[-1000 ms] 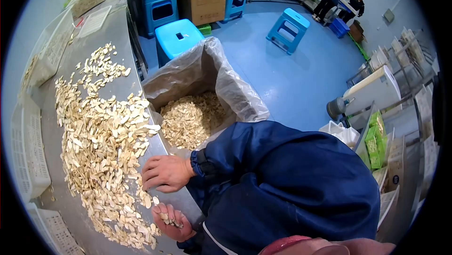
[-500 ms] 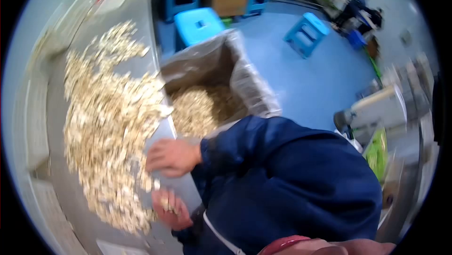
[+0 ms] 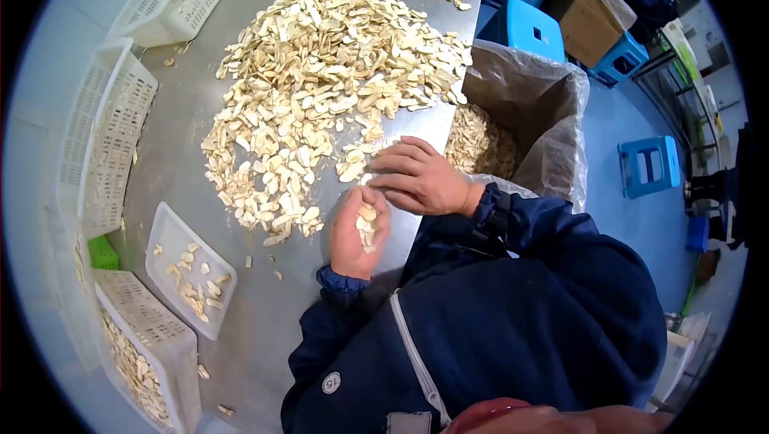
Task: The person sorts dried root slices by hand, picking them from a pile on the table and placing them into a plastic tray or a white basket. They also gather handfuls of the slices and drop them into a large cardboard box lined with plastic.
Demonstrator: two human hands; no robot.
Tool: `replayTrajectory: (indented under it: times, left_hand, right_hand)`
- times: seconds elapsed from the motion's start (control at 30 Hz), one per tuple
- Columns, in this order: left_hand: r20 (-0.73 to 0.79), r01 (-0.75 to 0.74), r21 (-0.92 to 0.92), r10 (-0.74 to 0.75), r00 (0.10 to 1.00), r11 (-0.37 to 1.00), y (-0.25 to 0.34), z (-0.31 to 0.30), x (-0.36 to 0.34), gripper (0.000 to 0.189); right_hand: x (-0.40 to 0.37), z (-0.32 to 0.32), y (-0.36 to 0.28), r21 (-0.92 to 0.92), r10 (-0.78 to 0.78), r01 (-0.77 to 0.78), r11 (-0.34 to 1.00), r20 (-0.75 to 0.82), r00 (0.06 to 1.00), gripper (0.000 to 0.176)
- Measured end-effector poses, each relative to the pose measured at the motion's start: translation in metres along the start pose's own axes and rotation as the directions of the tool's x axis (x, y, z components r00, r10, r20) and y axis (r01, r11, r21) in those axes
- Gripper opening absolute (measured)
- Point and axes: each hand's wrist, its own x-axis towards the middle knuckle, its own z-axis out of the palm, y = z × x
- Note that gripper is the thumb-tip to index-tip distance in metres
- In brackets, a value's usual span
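On the metal table (image 3: 184,113) lies a large heap of pale, flat dried slices (image 3: 320,73). My left hand (image 3: 356,238) is cupped at the heap's near edge, curled around several slices (image 3: 366,226). Just beyond it, my right hand (image 3: 420,176) lies palm down with its fingers stretched toward the left hand. Its fingertips are right by a few loose slices (image 3: 352,165) and overlap the left fingertips in this view.
A plastic-lined bin (image 3: 561,121) with slices inside stands against the table's right edge. A white tray (image 3: 164,246) holds scattered slices. White baskets (image 3: 120,137) line the left side; one basket (image 3: 172,346) contains slices. Blue stools (image 3: 649,165) and a person (image 3: 649,1) are farther right.
The view has swung, so the table and heap now sit further right and the picture is sharper. Slices were in my left hand before too; the right hand has moved closer to it.
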Motion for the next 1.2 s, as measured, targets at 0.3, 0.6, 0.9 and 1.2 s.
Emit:
replayTrajectory:
  times: [0.3, 0.6, 0.9, 1.2]
  left_hand:
    - [-0.014, -0.008, 0.010, 0.009, 1.000, 1.000, -0.001, 0.001, 0.001, 0.023]
    - [-0.001, 0.007, 0.012, -0.007, 1.000, 1.000, 0.000, -0.004, 0.004, 0.024]
    - [-0.034, 0.003, -0.005, -0.003, 0.999, 1.000, -0.002, -0.007, 0.003, 0.023]
    - [0.002, -0.002, 0.015, 0.002, 1.000, 1.000, -0.002, -0.006, 0.002, 0.023]
  right_hand:
    - [-0.016, -0.047, 0.088, -0.340, 0.272, -0.326, 0.882, -0.197, 0.942, 0.041]
    - [-0.015, -0.083, 0.148, -0.098, 0.392, -0.422, 0.901, -0.229, 0.891, 0.027]
    - [-0.007, -0.104, 0.173, 0.085, 0.711, -0.716, 0.693, -0.240, 0.661, 0.033]
    - [-0.003, -0.090, 0.161, -0.235, 0.472, -0.537, 0.810, -0.282, 0.835, 0.034]
